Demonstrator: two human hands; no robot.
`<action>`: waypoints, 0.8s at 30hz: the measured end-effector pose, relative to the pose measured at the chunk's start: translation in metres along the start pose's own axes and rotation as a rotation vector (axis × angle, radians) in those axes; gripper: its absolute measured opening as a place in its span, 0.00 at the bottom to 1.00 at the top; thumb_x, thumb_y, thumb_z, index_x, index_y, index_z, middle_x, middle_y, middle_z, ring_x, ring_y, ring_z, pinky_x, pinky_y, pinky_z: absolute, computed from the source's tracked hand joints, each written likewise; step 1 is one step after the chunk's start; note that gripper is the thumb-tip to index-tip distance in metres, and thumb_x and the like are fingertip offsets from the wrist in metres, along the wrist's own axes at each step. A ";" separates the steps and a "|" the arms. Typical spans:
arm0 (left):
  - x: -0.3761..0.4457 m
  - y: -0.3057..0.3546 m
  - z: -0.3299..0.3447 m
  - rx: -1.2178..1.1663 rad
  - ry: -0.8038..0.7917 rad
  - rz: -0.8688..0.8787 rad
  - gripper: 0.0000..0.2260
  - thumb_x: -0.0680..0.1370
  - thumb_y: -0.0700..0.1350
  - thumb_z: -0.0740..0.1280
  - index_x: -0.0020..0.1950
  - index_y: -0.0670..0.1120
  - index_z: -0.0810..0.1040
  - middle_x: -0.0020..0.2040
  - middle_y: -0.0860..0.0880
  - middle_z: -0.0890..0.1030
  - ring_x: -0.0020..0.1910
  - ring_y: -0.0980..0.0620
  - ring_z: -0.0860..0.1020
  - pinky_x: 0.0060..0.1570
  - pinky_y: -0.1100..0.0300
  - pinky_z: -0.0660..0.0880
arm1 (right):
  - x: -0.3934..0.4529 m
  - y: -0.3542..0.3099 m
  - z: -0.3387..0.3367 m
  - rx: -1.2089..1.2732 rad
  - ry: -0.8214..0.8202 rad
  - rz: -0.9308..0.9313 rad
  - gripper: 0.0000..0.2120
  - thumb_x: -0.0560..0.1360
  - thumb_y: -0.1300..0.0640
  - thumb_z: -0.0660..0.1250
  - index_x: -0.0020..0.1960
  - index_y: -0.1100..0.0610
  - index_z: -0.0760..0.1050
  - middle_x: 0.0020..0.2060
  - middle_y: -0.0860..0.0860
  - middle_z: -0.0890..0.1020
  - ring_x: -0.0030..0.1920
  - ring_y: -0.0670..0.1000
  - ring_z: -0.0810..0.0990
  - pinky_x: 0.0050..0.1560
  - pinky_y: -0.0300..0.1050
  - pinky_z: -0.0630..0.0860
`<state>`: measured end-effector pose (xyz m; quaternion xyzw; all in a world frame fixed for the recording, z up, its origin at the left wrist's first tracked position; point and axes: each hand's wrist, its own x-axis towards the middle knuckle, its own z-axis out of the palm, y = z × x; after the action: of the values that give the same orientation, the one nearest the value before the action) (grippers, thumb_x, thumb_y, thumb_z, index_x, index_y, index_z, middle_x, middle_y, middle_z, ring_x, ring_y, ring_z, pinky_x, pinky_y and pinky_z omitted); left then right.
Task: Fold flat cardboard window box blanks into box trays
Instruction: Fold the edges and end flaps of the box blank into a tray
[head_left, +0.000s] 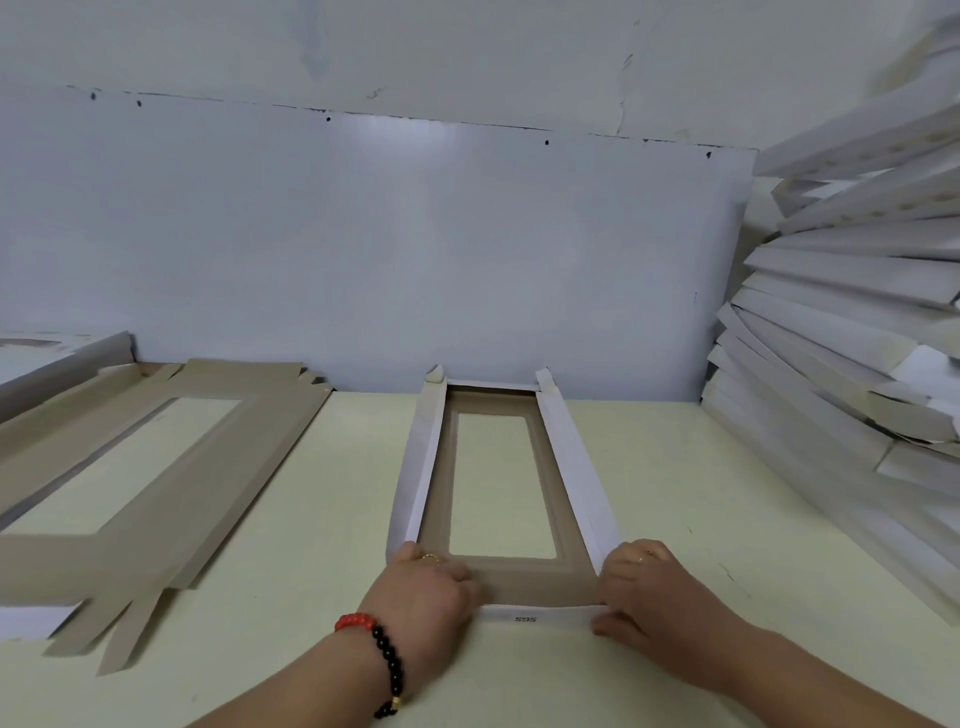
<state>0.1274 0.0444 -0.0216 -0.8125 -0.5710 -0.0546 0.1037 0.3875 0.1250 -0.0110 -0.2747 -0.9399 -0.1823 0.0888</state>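
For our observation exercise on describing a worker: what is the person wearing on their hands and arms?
Both forearms are bare, with no sleeves in view. The left hand has a gold-coloured ring on one of its fingers, and its wrist carries a bracelet of black beads with a run of red beads and a small gold bead. The right hand also wears a thin gold-coloured ring.

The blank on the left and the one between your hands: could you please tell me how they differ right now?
The left blank lies fully flat with its brown side up, while the centre blank has both long sides folded upright, showing white. The left blank lies untouched at an angle, on top of a stack; the centre blank lies straight ahead, with the left hand and right hand gripping its near corners. Both have a rectangular window.
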 end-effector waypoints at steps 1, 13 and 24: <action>0.000 0.000 -0.001 -0.025 -0.013 -0.022 0.11 0.61 0.43 0.72 0.40 0.55 0.79 0.36 0.57 0.77 0.34 0.55 0.77 0.48 0.65 0.70 | 0.002 -0.004 -0.002 -0.007 -0.001 0.004 0.19 0.61 0.42 0.79 0.27 0.49 0.71 0.28 0.40 0.74 0.35 0.42 0.77 0.49 0.37 0.64; -0.003 0.033 0.026 -0.186 0.157 -0.133 0.19 0.64 0.66 0.62 0.44 0.54 0.74 0.40 0.58 0.75 0.46 0.53 0.77 0.67 0.41 0.62 | 0.040 -0.070 -0.009 0.485 -0.092 0.150 0.11 0.68 0.45 0.69 0.42 0.50 0.72 0.32 0.44 0.75 0.37 0.47 0.73 0.45 0.35 0.66; 0.011 0.047 0.020 -0.131 -0.004 -0.222 0.37 0.67 0.76 0.49 0.60 0.52 0.74 0.55 0.53 0.75 0.64 0.48 0.68 0.64 0.43 0.22 | 0.032 -0.002 0.001 0.338 -0.250 -0.039 0.10 0.78 0.55 0.60 0.55 0.47 0.79 0.53 0.41 0.80 0.58 0.44 0.73 0.70 0.41 0.54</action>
<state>0.1748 0.0440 -0.0432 -0.7496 -0.6528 -0.1011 0.0426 0.3595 0.1389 -0.0037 -0.2583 -0.9659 0.0116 0.0129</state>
